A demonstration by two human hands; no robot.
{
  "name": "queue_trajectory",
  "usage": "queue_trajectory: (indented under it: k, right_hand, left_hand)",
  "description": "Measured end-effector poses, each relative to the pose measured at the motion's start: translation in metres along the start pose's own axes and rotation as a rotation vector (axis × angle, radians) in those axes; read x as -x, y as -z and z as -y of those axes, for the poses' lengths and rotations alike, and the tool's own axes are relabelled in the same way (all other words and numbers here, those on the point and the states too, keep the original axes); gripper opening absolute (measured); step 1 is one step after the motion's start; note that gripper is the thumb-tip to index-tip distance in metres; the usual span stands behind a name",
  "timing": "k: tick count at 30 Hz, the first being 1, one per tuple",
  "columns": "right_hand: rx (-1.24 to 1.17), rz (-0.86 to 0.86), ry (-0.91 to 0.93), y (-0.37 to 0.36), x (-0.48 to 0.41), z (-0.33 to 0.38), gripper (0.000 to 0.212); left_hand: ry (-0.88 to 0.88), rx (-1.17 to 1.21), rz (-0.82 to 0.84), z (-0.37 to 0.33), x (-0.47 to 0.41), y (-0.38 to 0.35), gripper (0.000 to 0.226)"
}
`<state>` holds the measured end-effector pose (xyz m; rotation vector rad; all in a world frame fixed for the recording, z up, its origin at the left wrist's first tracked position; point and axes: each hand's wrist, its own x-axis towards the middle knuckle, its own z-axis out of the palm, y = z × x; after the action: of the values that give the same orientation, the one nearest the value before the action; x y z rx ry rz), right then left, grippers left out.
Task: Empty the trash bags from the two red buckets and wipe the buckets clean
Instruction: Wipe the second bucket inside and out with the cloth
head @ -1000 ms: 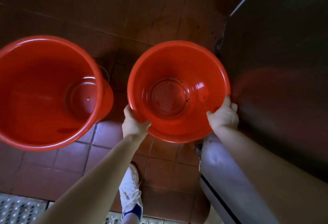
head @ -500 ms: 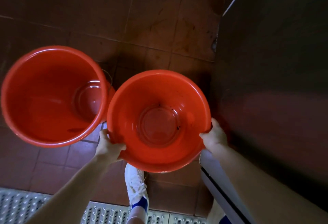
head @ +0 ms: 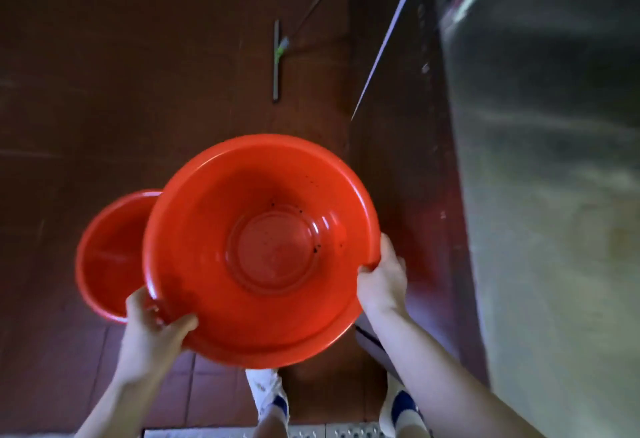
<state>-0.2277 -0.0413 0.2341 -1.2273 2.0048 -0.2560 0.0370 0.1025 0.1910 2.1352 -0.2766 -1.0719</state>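
I hold a red bucket (head: 263,247) in the air above the floor, its mouth facing me. It has no bag inside, only a few dark specks near the bottom. My left hand (head: 152,326) grips its near-left rim, thumb inside. My right hand (head: 382,280) grips the right rim. A second red bucket (head: 107,257) stands on the tiled floor to the left, also without a bag, and the held bucket hides its right part.
A stainless-steel cabinet (head: 554,195) rises close on the right. A squeegee (head: 277,59) with a long handle lies on the brown tiles farther ahead. My white shoes (head: 266,392) stand below the bucket, by a metal drain grate (head: 329,432).
I have lifted the bucket up and toward me; it now overlaps the second bucket. The camera tilted forward, bringing the squeegee and cabinet top into view.
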Motion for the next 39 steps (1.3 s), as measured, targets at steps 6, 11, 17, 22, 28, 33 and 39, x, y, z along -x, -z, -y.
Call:
queue_trajectory:
  k: [6,11,17,22,28,33,39]
  right_hand:
    - [-0.251,0.083,0.246,0.120,0.071,0.075,0.065]
    - [-0.506,0.060,0.465,0.232,0.110,0.114,0.063]
    - [-0.626,0.026,0.555,0.358,0.114,0.113,0.057]
    - [-0.662,0.014,0.512,0.441,0.078,0.078,0.049]
    - [-0.645,0.142,0.480,0.523,0.006,0.041,0.042]
    - [-0.681,0.266,0.554,0.570,-0.049,0.030,0.030]
    - [-0.817,0.260,0.429,0.580,-0.096,0.000,0.029]
  left_hand:
    - [-0.265,0.080,0.028,-0.106,0.069,0.083,0.072]
    - [-0.425,0.141,0.044,-0.203,0.143,0.103,0.078]
    - [-0.604,0.250,0.216,-0.293,0.225,0.057,0.078]
    - [-0.723,0.269,0.340,-0.328,0.283,-0.025,0.060]
    - [-0.712,0.308,0.281,-0.344,0.331,-0.118,0.056]
    - [-0.652,0.354,0.177,-0.366,0.364,-0.188,0.056]
    - [-0.895,-0.039,-0.228,-0.367,0.382,-0.228,0.063]
